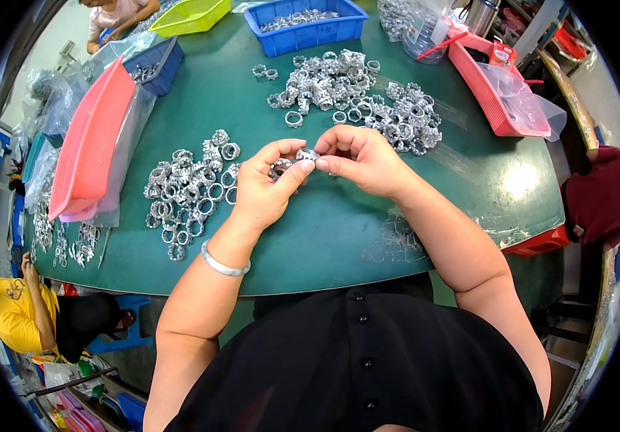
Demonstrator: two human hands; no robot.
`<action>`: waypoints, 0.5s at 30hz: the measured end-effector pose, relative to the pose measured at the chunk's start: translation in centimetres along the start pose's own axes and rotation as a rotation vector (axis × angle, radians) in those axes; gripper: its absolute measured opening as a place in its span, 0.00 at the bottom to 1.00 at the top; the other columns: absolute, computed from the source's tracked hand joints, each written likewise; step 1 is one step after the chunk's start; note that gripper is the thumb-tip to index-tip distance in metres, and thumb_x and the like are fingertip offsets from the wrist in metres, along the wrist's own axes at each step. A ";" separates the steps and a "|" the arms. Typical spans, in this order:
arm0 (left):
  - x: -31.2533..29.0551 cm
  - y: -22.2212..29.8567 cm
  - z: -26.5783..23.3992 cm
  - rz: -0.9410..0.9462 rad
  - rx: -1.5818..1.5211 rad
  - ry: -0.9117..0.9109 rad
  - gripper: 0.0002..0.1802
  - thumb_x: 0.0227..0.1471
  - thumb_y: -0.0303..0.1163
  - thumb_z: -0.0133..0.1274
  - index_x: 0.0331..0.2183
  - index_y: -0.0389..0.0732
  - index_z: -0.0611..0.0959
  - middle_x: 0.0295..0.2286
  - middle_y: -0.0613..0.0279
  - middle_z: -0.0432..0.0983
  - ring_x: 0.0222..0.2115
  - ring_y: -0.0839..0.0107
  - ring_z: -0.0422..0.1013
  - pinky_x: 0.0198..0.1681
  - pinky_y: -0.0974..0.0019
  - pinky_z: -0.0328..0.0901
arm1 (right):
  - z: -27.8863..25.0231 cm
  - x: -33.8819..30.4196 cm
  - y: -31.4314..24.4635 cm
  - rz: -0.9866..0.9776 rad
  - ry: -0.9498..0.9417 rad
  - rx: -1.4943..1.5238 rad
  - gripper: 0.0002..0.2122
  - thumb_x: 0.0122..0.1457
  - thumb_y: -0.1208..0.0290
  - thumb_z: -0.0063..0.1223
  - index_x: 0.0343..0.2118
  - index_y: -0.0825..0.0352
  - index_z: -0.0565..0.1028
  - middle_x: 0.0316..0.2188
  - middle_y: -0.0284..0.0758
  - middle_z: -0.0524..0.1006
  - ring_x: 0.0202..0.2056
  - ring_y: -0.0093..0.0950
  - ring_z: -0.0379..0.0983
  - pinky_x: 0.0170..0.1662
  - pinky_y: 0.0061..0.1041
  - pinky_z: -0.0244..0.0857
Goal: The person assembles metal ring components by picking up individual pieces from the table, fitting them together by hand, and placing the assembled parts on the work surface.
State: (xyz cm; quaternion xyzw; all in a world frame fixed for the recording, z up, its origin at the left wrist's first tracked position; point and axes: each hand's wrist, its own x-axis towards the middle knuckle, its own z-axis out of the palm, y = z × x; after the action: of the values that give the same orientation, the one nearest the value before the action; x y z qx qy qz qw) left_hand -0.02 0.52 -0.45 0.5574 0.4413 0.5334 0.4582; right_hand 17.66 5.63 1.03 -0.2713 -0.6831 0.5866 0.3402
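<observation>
The green worktop (288,252) is strewn with a far pile (320,90) and a smaller left pile (182,189) of silvery rings; between the piles, by the fingers of the left hand (261,186) and right hand (367,162), a small ring (306,154) is pinched.
</observation>
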 end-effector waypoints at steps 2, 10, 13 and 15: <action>0.0 0.0 0.0 -0.009 -0.015 -0.001 0.15 0.46 0.27 0.54 0.39 0.36 0.75 0.25 0.68 0.72 0.21 0.83 0.66 0.22 0.81 0.61 | 0.1 0.0 -0.1 0.001 0.008 0.003 0.05 0.50 0.75 0.52 0.30 0.69 0.72 0.23 0.27 0.72 0.26 0.15 0.66 0.30 0.15 0.61; 0.1 -0.3 -0.1 0.082 0.115 -0.044 0.16 0.47 0.24 0.50 0.41 0.37 0.75 0.26 0.68 0.71 0.21 0.83 0.65 0.22 0.80 0.61 | -0.4 0.1 -0.3 -0.097 0.021 -0.107 0.04 0.51 0.75 0.51 0.28 0.69 0.75 0.24 0.29 0.71 0.27 0.16 0.65 0.31 0.17 0.60; 0.1 -0.3 -0.1 0.120 0.140 -0.064 0.16 0.47 0.23 0.49 0.41 0.37 0.75 0.27 0.67 0.70 0.21 0.83 0.64 0.22 0.80 0.61 | -0.4 -0.1 -0.6 -0.069 -0.007 -0.134 0.04 0.51 0.75 0.51 0.28 0.69 0.75 0.24 0.29 0.71 0.26 0.16 0.65 0.30 0.17 0.60; 0.2 -0.2 -0.1 0.136 0.153 -0.075 0.16 0.46 0.23 0.49 0.41 0.37 0.75 0.27 0.67 0.69 0.21 0.83 0.64 0.22 0.80 0.60 | -0.3 -0.1 -0.7 -0.054 -0.029 -0.108 0.04 0.51 0.74 0.51 0.27 0.69 0.75 0.23 0.29 0.71 0.26 0.16 0.65 0.30 0.17 0.59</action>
State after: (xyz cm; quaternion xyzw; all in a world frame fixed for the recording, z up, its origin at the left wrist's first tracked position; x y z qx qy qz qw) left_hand -0.15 0.71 -0.64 0.6390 0.4245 0.5068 0.3932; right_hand 17.95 5.58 1.74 -0.2620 -0.7257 0.5435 0.3307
